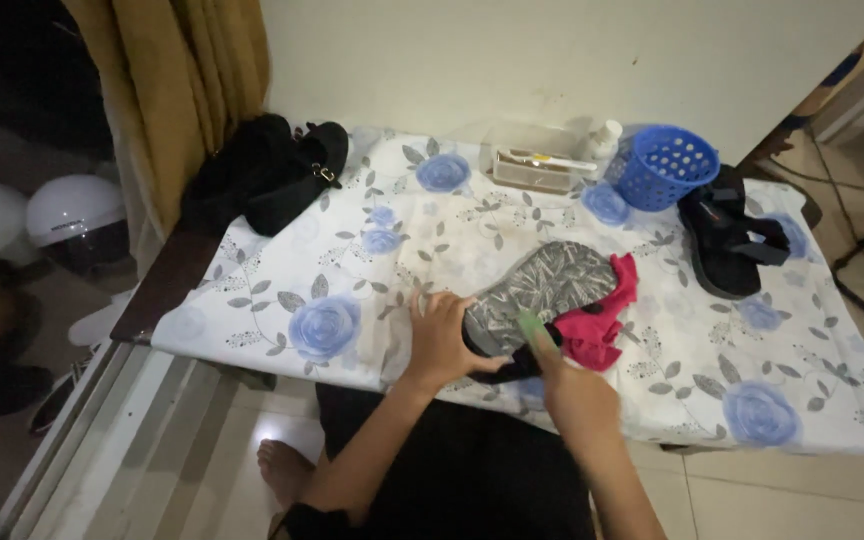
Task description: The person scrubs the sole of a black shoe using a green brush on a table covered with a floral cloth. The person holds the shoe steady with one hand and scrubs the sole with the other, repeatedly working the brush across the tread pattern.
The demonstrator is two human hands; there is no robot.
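A sandal lies sole-up at the centre of the frame on the flowered cloth covering the table, its grey patterned sole facing the camera. Its long axis runs from lower left to upper right, the near end towards the person. The left hand clasps that near end, fingers curled over the sole's left edge and thumb tucked under; the grip is firm. The right hand sits just below and right of the same end, closed round a small green tool whose tip touches or nearly touches the sole's edge; motion blur prevents a finer reading of the fingers. The left hand is the nearer to the sandal's body; the sole extends up and right, away from both hands. A pink rag lies against the sandal's right side. Upper right: a second sandal upright, beside a blue basket. Upper centre: a clear box and a small white bottle. Upper left: a black bag.
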